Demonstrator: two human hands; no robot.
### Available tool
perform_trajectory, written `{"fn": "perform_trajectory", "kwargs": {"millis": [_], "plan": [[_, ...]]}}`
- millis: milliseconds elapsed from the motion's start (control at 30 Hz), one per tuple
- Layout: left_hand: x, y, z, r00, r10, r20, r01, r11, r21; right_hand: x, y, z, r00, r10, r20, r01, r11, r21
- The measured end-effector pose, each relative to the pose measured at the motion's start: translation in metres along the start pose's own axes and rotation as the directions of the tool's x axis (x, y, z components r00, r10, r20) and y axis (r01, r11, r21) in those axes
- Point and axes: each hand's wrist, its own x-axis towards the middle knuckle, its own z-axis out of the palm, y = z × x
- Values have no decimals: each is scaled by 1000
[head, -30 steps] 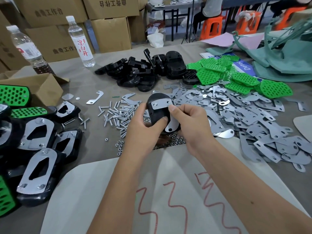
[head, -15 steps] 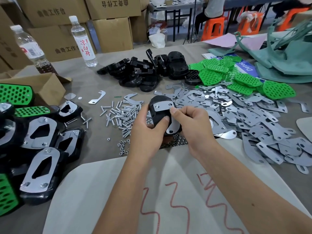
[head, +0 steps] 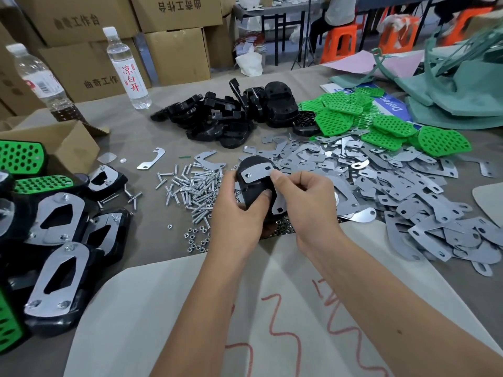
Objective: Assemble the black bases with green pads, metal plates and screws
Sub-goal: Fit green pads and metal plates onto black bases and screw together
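Head view, left hand [head: 236, 213] gripping black base [head: 251, 193], right hand [head: 304, 197] pinching metal plate [head: 258, 172]

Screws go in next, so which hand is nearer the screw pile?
Left. The left hand sits beside the screw pile; the right hand lies beyond the black base.

The table [head: 114, 110] wears a grey-brown cover. Left of the fingers [head: 280, 178], loose screws [head: 190, 186] scatter; beneath them, small nuts [head: 196, 238]. Beyond the fingers sits a heap of black bases [head: 217, 118]. To their right, metal plates [head: 394, 186] sprawl, green pads [head: 381, 123] piled behind.
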Motion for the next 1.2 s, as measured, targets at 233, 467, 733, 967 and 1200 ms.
{"fn": "perform_trajectory", "kwargs": {"millis": [233, 467, 733, 967, 1200], "plan": [[0, 0, 5, 994, 17, -110, -9, 997, 73, -1, 1, 1, 1000, -24, 2, 24, 999, -41], [0, 3, 9, 992, -65, -108, 58, 996, -70, -4, 0, 2, 997, -78, 6, 78, 997, -27], [-1, 11, 7, 977, -63, -203, 24, 982, -189, -11, 2, 7, 993, -114, 34, 113, 994, 11], [1, 10, 8, 949, 4, -315, -48, 990, -131, -16, 1, 11, 985, -150, 87, 151, 988, -11], [3, 5, 9, 927, 9, -375, -79, 982, -171, -22, 3, 14, 964, -231, 134, 238, 971, -35]]}}
